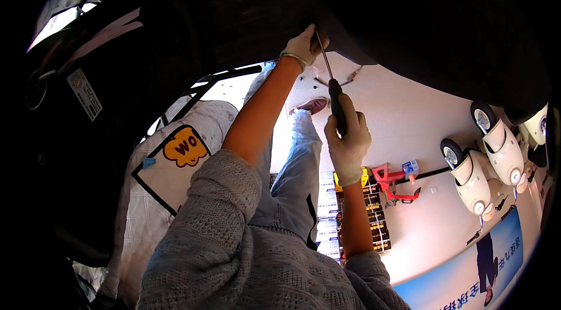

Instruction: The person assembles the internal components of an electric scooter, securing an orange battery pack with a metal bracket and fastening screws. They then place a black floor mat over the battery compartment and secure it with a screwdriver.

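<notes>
My right hand [349, 145], in a pale glove, is closed around the dark green handle of a screwdriver [335, 94]. The thin metal shaft slants up and to the left, its tip meeting the underside of a large dark body panel [257, 23]. Beside that tip is my left hand [305, 47], also gloved, with its fingers bent together against the panel's lower edge. Shadow hides whatever they pinch, and the spot under the tip is too dark to make out.
White scooters [472, 187] stand at the right, near a blue poster [456, 275]. A red metal stand [392, 184] and stacked boxes [374, 216] are beyond my right forearm. Small tools [350, 76] lie on the pale floor. A quilted cover [169, 152] hangs at the left.
</notes>
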Action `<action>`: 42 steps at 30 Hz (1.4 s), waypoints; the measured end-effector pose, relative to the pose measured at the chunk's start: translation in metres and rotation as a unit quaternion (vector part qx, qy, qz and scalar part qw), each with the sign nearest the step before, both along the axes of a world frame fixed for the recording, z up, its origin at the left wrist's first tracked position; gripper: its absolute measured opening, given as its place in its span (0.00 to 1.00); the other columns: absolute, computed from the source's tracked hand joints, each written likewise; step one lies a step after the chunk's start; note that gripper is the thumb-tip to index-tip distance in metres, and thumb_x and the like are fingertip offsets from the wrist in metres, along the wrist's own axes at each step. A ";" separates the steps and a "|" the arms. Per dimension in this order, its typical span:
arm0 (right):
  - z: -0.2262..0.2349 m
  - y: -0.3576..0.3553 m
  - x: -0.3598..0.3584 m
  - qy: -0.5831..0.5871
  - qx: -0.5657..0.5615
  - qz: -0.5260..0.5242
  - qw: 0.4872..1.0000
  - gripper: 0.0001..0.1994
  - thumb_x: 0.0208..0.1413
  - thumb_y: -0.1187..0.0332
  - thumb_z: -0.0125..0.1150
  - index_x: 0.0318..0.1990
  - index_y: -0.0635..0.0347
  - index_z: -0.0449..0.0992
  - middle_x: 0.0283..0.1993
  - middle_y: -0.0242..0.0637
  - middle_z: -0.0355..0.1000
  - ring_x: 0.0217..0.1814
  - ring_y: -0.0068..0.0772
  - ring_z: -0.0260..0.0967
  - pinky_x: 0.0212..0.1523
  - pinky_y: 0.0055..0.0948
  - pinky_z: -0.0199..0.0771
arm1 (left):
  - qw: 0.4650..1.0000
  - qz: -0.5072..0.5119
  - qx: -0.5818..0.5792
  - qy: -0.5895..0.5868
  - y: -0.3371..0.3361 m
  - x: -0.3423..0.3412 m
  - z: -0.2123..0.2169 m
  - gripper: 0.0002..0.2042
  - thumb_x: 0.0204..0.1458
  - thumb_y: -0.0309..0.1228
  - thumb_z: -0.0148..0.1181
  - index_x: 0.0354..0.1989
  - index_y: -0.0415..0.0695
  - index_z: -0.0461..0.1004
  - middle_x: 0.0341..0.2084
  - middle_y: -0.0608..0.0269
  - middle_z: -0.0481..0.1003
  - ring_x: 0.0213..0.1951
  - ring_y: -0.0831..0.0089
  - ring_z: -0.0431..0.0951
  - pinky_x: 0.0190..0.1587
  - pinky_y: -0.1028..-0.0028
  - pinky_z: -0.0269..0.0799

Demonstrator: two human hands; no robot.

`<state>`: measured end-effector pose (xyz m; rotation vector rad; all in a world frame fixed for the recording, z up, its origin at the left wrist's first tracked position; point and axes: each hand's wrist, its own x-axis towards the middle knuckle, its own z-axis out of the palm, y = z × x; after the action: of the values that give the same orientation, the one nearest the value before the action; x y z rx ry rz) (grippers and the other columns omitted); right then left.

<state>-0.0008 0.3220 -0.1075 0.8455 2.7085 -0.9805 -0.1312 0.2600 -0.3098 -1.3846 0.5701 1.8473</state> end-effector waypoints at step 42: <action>0.021 0.013 -0.101 -0.045 0.227 0.300 0.925 0.20 0.53 0.59 0.56 0.52 0.54 0.67 0.46 0.46 0.69 0.23 0.41 0.72 0.26 0.31 0.74 | 0.690 -0.432 -0.059 0.578 -0.032 0.031 0.118 0.16 0.63 0.34 0.35 0.54 0.39 0.62 0.40 0.61 0.69 0.43 0.75 0.70 0.52 0.81 0.66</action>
<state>-0.1015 0.3354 -0.0867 0.0591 2.8562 -0.1826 -0.1005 0.2276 -0.1921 0.2968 1.6244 1.6024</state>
